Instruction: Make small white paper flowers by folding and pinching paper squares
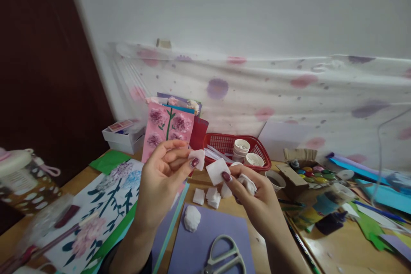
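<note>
The left hand (pixel 168 171) pinched a white piece (pixel 197 159). The right hand's fingers (pixel 226 176) pressed on a white square (pixel 217 171).

Wooden bench (pixel 348 251): purple sheet (pixel 184 250) near the middle, white squares (pixel 206 197) behind it; red basket (pixel 265 154) toward the wall; painted flower sheet (pixel 66 239) at left.

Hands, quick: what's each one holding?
Left hand: pinching a small white piece.
Right hand: pinching a white square, more white material tucked in its fingers.
</note>
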Tool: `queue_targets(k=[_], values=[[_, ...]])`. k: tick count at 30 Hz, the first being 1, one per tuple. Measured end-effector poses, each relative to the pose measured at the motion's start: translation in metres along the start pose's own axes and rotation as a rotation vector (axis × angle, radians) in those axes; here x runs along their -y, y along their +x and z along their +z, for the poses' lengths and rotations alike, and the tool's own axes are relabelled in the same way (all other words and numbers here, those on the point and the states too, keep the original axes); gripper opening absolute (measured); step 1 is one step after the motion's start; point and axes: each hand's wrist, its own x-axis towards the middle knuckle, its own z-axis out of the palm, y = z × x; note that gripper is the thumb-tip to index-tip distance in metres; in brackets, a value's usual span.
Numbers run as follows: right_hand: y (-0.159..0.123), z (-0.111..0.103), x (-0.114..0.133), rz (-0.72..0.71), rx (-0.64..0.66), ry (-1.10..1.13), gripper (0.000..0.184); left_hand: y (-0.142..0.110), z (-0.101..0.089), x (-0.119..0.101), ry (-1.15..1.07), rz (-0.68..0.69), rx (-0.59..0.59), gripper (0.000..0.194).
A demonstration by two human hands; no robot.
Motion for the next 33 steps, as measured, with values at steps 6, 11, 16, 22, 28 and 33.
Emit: queue_targets(k=[6,11,16,22,28,33], values=[[0.000,0.000,0.002,-0.021,0.023,-0.067,0.026,0.010,-0.019,-0.003,0.270,0.018,0.046,0.034],[0.002,0.003,-0.001,-0.032,0.029,-0.111,0.025,0.037,-0.072,0.015,0.636,-0.135,0.031,0.029],[0.007,0.010,-0.009,0.017,0.052,-0.144,0.026,0.046,-0.108,0.046,0.778,-0.404,0.188,0.020],[0.009,0.013,-0.012,0.064,0.096,-0.138,0.026,0.055,-0.112,0.076,0.830,-0.514,0.220,0.015],[0.011,0.013,-0.014,0.057,0.094,-0.141,0.027,0.057,-0.105,0.065,0.899,-0.425,0.202,0.016],[0.007,0.012,-0.009,0.028,0.003,-0.050,0.027,0.019,-0.056,0.008,0.707,0.052,0.221,0.020]])
